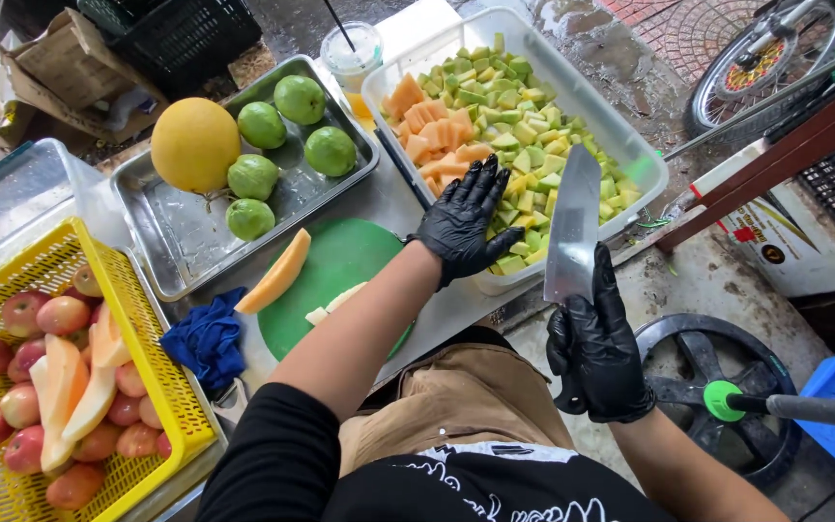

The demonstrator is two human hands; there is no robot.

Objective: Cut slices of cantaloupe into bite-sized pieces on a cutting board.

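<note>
Left hand (464, 222), black-gloved, fingers spread wide, palm down on the near rim of the clear plastic tub (630, 145); grips nothing. Right hand (596, 353), also gloved, closed round the handle of a cleaver (572, 224), blade upright, flat side toward the camera, tip over the tub's near edge, just beside the left fingers.

Tub at the far right corner of the steel counter (388, 198), filled with green fruit cubes (524, 126) and orange melon chunks (427, 130). Green cutting board (340, 261) at the counter's near edge, carrying a melon wedge (277, 274) and pale offcuts (332, 304). Metal tray (176, 242) to the left with round green fruits (263, 126) and a yellow melon (194, 145). Yellow basket (137, 319) of red apples (50, 314) at the left edge; blue cloth (207, 338) beside it.

Risks, as judged: blade near spread fingers, so a slip could nick the glove; tub overhangs the counter edge, and downward pressure on the rim could tip it; wet ground below.

Unclear: cleaver handle hidden inside the fist; edge direction not discernible; left palm contact masked by the hand itself; basket cut off by the frame.
</note>
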